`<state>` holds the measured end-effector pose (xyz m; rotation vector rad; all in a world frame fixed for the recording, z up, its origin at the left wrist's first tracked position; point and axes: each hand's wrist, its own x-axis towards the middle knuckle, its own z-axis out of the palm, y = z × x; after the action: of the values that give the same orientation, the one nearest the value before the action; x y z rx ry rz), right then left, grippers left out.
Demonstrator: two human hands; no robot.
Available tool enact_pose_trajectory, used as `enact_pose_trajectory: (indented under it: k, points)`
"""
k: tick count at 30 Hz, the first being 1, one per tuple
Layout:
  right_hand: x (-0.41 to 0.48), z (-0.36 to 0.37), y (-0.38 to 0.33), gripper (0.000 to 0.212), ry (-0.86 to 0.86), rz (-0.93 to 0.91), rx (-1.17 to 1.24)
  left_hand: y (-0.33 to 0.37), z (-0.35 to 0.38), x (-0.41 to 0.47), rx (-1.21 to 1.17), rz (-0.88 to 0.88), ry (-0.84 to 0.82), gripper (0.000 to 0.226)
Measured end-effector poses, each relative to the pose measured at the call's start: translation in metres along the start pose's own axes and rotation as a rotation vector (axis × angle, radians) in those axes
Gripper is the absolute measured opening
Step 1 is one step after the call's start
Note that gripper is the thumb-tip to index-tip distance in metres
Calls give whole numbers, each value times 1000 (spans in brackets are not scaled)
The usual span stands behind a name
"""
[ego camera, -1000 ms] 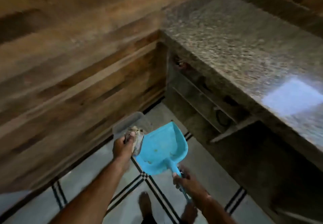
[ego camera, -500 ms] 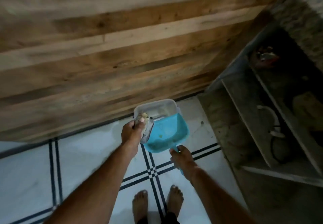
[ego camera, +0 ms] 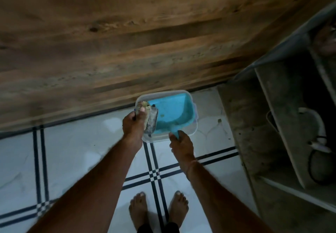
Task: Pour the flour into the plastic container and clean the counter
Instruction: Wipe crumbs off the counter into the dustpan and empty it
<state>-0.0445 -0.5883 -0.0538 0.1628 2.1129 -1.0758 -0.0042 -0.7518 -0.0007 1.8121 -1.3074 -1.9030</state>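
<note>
A clear plastic container sits low over the tiled floor near the wooden wall. A blue dustpan lies inside it, its pan filling most of the container. My right hand grips the dustpan's handle at the container's near edge. My left hand is closed around a crumpled grey and yellowish bundle, a cloth or wrapper, pressed against the container's left rim. Whether that hand also holds the container I cannot tell. No flour is clearly visible in the dim light.
A wooden plank wall fills the upper view. White floor tiles with dark blue lines lie below, with my bare feet on them. Grey concrete shelves holding a cable stand at the right.
The view has swung down from the granite counter to the floor. The dustpan, earlier beside the container and tilted, now rests inside it, and both hands sit lower and closer to the wall.
</note>
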Motion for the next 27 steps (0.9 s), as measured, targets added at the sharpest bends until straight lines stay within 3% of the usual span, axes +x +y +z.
enact_pose_trajectory:
  k: [3,7,10,13,15,19,23,25,27]
  points:
    - [0,0,-11,16,-46,-56,146,6,6,11,-61,14,-13,21]
    - [36,17,-10,9,-64,-73,156,5,12,31,-104,24,-37,19]
    - [65,30,10,17,27,-57,-147,-2,12,40,-144,-20,-86,21]
    - [77,37,20,37,92,-64,-617,-16,5,48,-169,-63,-147,29]
    - [84,38,20,47,88,-60,-720,-23,0,49,-170,-92,-200,28]
    - [78,31,12,66,127,-38,-612,-26,-8,42,-125,-113,-248,33]
    - [18,1,1,70,242,-214,-254,-10,-17,12,-47,-140,-289,52]
    - [-22,-21,-21,59,133,-165,104,9,-21,-15,9,-151,-341,59]
    - [-57,-42,-55,52,-66,-123,335,27,-24,-45,92,-126,-404,52]
